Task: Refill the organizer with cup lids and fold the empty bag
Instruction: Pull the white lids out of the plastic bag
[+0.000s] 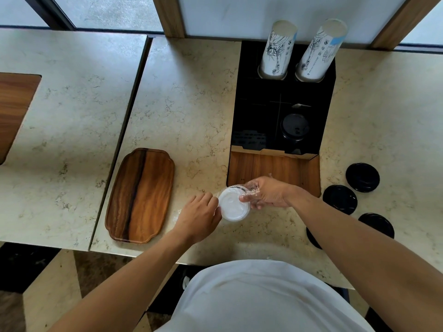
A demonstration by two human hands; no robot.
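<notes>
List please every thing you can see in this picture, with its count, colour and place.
white lids: one stack, white, in clear bag, held between both hands
organizer: one, black with wooden front, on counter
black lids in organizer: one stack, right compartment
cup stacks: two, white printed, organizer's back
loose black lids: four, counter at right
wooden tray: one, brown, left
left hand: on stack
right hand: fingers gripping bag
</notes>
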